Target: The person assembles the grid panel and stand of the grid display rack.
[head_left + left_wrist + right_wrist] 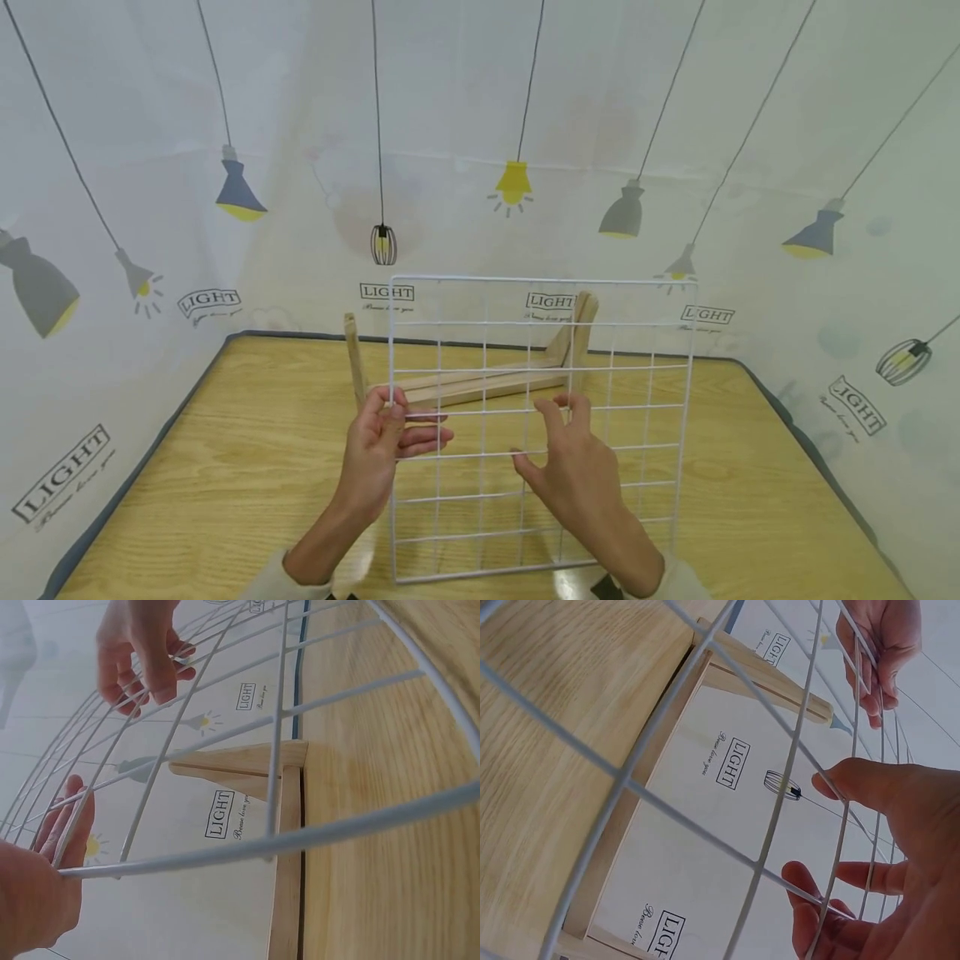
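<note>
A white wire grid panel (483,454) stands tilted upright in front of me, its squares showing the table behind. My left hand (375,446) grips its left side wire between thumb and forefinger, the other fingers extended behind the mesh. At the middle of the panel, my right hand (581,471) has its thumb and bent fingers spread apart, fingertips right at the wires. The right wrist view shows these right fingers (802,881) among the bars. Behind the panel lies a wooden frame (487,385) with a long double rail and upright end pieces.
The wood-grain table (247,467) has a dark edge along its back and sides. A white backdrop (450,108) printed with hanging lamps and LIGHT labels surrounds it on three sides. The frame's left post (354,354) stands just beyond the left hand.
</note>
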Motion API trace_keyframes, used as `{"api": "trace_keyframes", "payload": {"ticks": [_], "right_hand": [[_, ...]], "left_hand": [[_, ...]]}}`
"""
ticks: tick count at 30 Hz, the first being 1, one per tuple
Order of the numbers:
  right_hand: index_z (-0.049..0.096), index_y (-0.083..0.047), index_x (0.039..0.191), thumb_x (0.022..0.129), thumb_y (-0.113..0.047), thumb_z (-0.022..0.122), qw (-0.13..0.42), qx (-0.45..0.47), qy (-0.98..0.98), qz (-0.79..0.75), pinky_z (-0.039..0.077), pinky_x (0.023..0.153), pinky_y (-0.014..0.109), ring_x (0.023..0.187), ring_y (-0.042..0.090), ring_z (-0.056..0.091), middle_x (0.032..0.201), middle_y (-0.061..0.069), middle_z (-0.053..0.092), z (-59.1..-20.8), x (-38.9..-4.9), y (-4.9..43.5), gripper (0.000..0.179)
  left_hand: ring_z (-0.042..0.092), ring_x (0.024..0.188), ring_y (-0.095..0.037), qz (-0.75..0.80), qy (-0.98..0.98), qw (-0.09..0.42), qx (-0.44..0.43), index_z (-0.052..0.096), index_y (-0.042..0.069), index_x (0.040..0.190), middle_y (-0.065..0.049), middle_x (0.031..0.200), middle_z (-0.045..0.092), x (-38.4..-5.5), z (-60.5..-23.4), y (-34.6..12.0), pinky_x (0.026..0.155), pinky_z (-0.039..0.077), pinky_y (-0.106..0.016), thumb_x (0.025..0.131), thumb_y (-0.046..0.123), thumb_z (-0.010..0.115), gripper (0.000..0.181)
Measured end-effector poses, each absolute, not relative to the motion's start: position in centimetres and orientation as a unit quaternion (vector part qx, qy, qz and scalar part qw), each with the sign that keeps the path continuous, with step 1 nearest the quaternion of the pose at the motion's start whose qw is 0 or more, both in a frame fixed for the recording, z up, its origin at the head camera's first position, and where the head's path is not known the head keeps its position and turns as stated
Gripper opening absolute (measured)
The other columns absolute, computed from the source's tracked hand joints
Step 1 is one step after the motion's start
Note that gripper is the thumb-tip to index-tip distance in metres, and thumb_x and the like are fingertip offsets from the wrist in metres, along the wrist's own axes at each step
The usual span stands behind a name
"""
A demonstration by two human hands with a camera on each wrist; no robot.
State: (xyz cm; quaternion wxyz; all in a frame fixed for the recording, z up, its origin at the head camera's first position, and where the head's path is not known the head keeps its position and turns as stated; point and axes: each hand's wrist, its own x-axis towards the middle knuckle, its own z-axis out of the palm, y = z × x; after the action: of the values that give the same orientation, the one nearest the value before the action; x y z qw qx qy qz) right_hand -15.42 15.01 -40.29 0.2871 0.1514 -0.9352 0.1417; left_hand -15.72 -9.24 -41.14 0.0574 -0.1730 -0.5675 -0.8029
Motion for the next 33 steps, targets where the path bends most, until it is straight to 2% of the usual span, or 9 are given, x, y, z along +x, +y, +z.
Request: {"api": "trace_keyframes", "payload": {"ticks": [3, 8, 12, 15, 20, 24, 31, 33], "right_hand": [[0.060, -0.008, 0.116, 0.062, -0.032, 0.094, 0.292, 0.152, -0.934, 0.141, 0.024, 0.035, 0.012, 0.042, 0.000, 0.029, 0.114, 0.016, 0.052, -40.3, -15.4, 15.0, 0.068], [0.061, -0.008, 0.114, 0.060, -0.032, 0.095, 0.301, 0.154, -0.929, 0.148, 0.025, 0.035, 0.012, 0.042, 0.000, 0.035, 0.113, 0.016, 0.053, -40.1, -15.4, 15.0, 0.068], [0.062, -0.007, 0.113, 0.059, -0.032, 0.096, 0.303, 0.155, -0.928, 0.155, 0.026, 0.036, 0.011, 0.044, 0.002, 0.044, 0.113, 0.015, 0.054, -40.0, -15.3, 15.1, 0.068], [0.062, -0.006, 0.114, 0.060, -0.031, 0.096, 0.302, 0.153, -0.927, 0.160, 0.027, 0.036, 0.011, 0.046, 0.004, 0.050, 0.114, 0.016, 0.055, -39.9, -15.3, 15.1, 0.068], [0.062, -0.003, 0.116, 0.061, -0.029, 0.095, 0.303, 0.153, -0.924, 0.174, 0.030, 0.037, 0.011, 0.055, 0.010, 0.060, 0.115, 0.019, 0.056, -39.7, -15.5, 15.2, 0.069], [0.062, -0.001, 0.116, 0.061, -0.027, 0.095, 0.306, 0.156, -0.921, 0.183, 0.032, 0.038, 0.012, 0.060, 0.012, 0.064, 0.115, 0.020, 0.055, -39.6, -15.6, 15.3, 0.069], [0.060, -0.003, 0.115, 0.060, -0.027, 0.095, 0.330, 0.152, -0.913, 0.183, 0.036, 0.038, 0.017, 0.064, 0.015, 0.068, 0.116, 0.018, 0.054, -39.6, -16.0, 15.8, 0.069], [0.060, -0.003, 0.114, 0.060, -0.027, 0.095, 0.336, 0.151, -0.911, 0.184, 0.037, 0.038, 0.019, 0.064, 0.015, 0.068, 0.116, 0.018, 0.054, -39.5, -16.0, 16.0, 0.069]], "left_hand": [[0.075, 0.086, -0.024, -0.800, -0.570, 0.060, -0.176, 0.042, 0.009, 0.105, -0.025, 0.106, 0.071, -15.7, -41.2, -9.2, 0.077, 0.060, -0.039, 0.109, 0.024, 0.037, 0.017], [0.075, 0.087, -0.023, -0.789, -0.582, 0.067, -0.187, 0.041, 0.008, 0.107, -0.018, 0.107, 0.073, -15.8, -41.3, -9.4, 0.077, 0.061, -0.038, 0.109, 0.024, 0.036, 0.017], [0.075, 0.088, -0.023, -0.782, -0.587, 0.070, -0.198, 0.041, 0.006, 0.110, -0.018, 0.109, 0.072, -15.9, -41.3, -9.5, 0.076, 0.061, -0.037, 0.109, 0.023, 0.034, 0.018], [0.075, 0.088, -0.023, -0.777, -0.587, 0.079, -0.215, 0.040, 0.003, 0.111, -0.028, 0.110, 0.069, -15.9, -41.3, -9.5, 0.076, 0.061, -0.039, 0.110, 0.020, 0.033, 0.019], [0.075, 0.090, -0.023, -0.756, -0.599, 0.105, -0.244, 0.043, 0.005, 0.115, -0.035, 0.109, 0.066, -16.1, -41.3, -9.4, 0.081, 0.060, -0.037, 0.110, 0.015, 0.031, 0.017], [0.074, 0.092, -0.021, -0.741, -0.610, 0.122, -0.253, 0.045, 0.006, 0.118, -0.033, 0.107, 0.067, -16.3, -41.2, -9.3, 0.088, 0.058, -0.032, 0.110, 0.013, 0.031, 0.018], [0.071, 0.101, -0.018, -0.754, -0.598, 0.111, -0.248, 0.047, 0.003, 0.130, -0.005, 0.113, 0.071, -16.7, -41.0, -10.0, 0.084, 0.058, -0.030, 0.111, 0.020, 0.028, 0.032], [0.071, 0.101, -0.017, -0.767, -0.584, 0.122, -0.236, 0.048, 0.003, 0.130, -0.004, 0.113, 0.070, -17.0, -40.9, -10.6, 0.083, 0.058, -0.029, 0.111, 0.021, 0.027, 0.033]]}}
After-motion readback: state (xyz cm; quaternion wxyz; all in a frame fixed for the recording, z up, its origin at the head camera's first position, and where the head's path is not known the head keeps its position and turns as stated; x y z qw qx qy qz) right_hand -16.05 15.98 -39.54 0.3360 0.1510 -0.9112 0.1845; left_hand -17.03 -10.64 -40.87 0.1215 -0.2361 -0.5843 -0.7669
